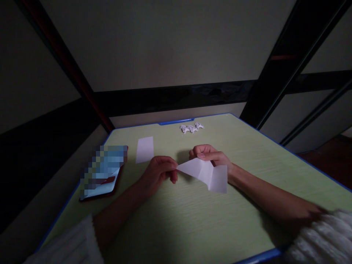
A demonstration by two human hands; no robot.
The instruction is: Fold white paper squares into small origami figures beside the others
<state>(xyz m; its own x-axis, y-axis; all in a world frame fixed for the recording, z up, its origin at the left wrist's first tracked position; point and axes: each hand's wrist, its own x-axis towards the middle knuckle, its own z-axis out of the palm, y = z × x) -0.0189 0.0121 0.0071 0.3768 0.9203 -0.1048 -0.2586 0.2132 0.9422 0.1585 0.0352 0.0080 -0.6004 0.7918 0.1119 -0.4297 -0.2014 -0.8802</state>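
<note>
A white sheet of paper (205,172), partly folded, is held between my two hands above the table. Its left end narrows to a point, and a crease runs down before the squarer flap on the right. My left hand (162,169) pinches the pointed tip between thumb and fingers. Along the upper edge, my right hand (210,154) grips the paper with the thumb on top and the fingers curled behind. The fingers of the right hand are partly hidden by the paper.
The pale green table (165,223) has a blue rim. Three small folded paper figures (192,128) stand in a row near its far edge. A flat white paper (145,149) lies left of centre, beside a phone-like device in a dark red case (117,183), its surface pixelated. Panelled walls (176,47) rise behind.
</note>
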